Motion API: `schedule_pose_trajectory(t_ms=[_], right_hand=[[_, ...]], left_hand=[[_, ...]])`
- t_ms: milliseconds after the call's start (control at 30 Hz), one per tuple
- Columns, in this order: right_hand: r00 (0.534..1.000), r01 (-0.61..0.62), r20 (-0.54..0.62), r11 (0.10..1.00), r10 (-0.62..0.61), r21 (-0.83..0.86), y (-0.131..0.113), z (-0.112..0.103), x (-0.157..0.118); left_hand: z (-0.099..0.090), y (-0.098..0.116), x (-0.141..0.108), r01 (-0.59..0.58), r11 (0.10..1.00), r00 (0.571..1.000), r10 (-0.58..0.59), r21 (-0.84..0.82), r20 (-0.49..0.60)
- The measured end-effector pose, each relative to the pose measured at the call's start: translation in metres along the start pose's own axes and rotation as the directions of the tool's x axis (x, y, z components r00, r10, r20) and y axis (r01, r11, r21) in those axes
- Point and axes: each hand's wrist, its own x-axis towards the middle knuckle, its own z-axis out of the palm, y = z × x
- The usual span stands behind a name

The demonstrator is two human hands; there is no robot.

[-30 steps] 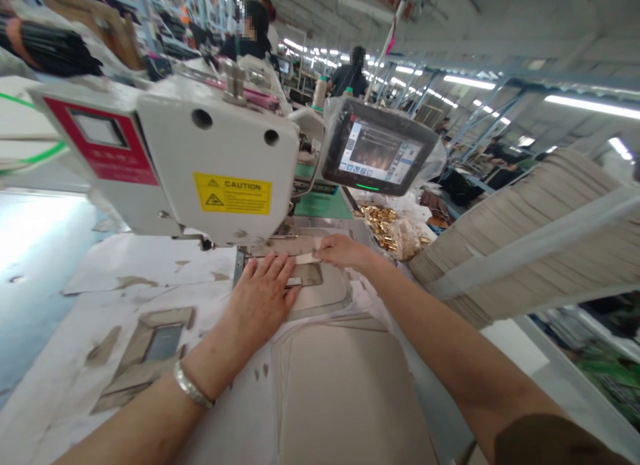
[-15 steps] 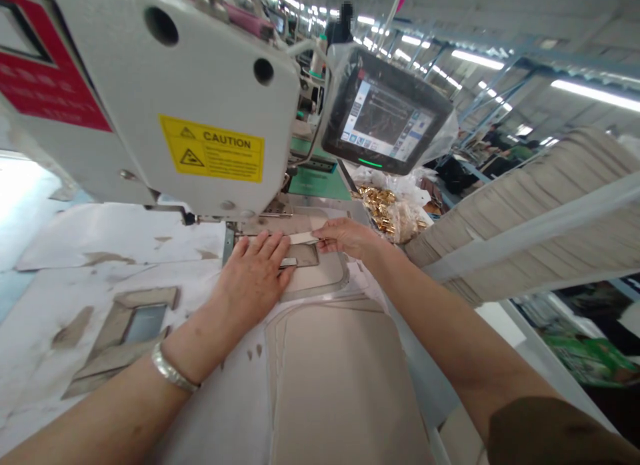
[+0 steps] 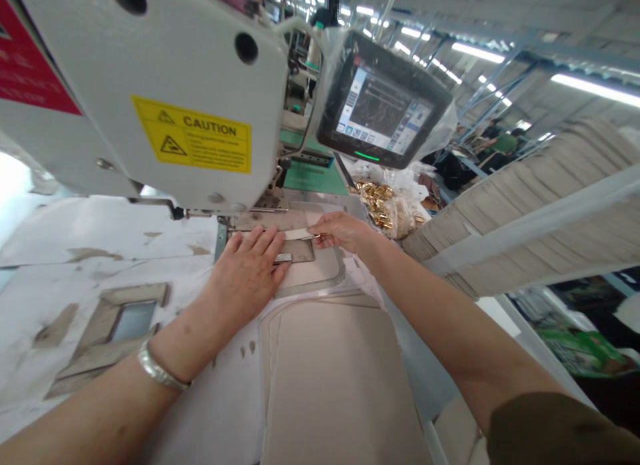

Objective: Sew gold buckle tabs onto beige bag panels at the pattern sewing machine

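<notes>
The left hand (image 3: pixel 250 272) lies flat and palm down, fingers stretched out and only a little apart, at the left part of a beige panel (image 3: pixel 325 270) under the front of a white sewing machine (image 3: pixel 200 65); the right hand (image 3: pixel 343 232) has its thumb and fingers pinched together on the right end of a pale strip (image 3: pixel 297 234); the strip lies across the panel, just beyond a rectangular opening (image 3: pixel 303 251), and its other end meets the left fingers, though whether it runs beneath them is hard to tell; a small light bar (image 3: pixel 283 258) sits beside the left thumb.

Nearer the person is a stack of beige sheets (image 3: pixel 340 372) with rounded corners; to the left, a taped frame (image 3: pixel 80 355) lies on white paper (image 3: pixel 200 412), with 2 small scraps (image 3: pixel 247 350) between it and the stack; 1 silver bracelet (image 3: pixel 159 370) circles the left wrist; beyond the right hand are gold metal pieces (image 3: pixel 375 202) and a lit screen (image 3: pixel 383 112); a yellow caution label (image 3: pixel 193 135) marks the machine.
</notes>
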Motion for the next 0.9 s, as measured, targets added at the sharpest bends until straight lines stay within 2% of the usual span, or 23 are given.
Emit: schedule_pose_trajectory(t_ms=[233, 467, 600, 767, 900], right_hand=[[0.994, 0.038, -0.090, 0.985, -0.053, -0.166, 0.002, 0.004, 0.004], [0.971, 0.120, -0.153, 0.928, -0.184, -0.353, 0.010, 0.008, 0.012], [0.985, 0.047, -0.129, 0.908, -0.111, -0.416, 0.003, 0.009, 0.005], [0.997, 0.003, -0.070, 0.927, -0.031, -0.375, 0.004, 0.009, 0.000], [0.998, -0.004, -0.065, 0.934, -0.020, -0.357, 0.009, 0.007, 0.002]], left_hand=[[0.000, 0.000, 0.001, -0.001, 1.000, 1.000, 0.000, 0.021, 0.008], [0.002, -0.002, -0.001, -0.015, 0.999, 1.000, 0.016, 0.047, -0.005], [0.007, 0.001, 0.000, -0.031, 0.997, 0.998, 0.035, 0.073, -0.051], [0.007, 0.017, 0.014, -0.142, 0.986, 0.990, 0.143, 0.085, -0.003], [0.004, 0.026, 0.020, -0.105, 0.992, 0.994, 0.107, 0.067, -0.028]])
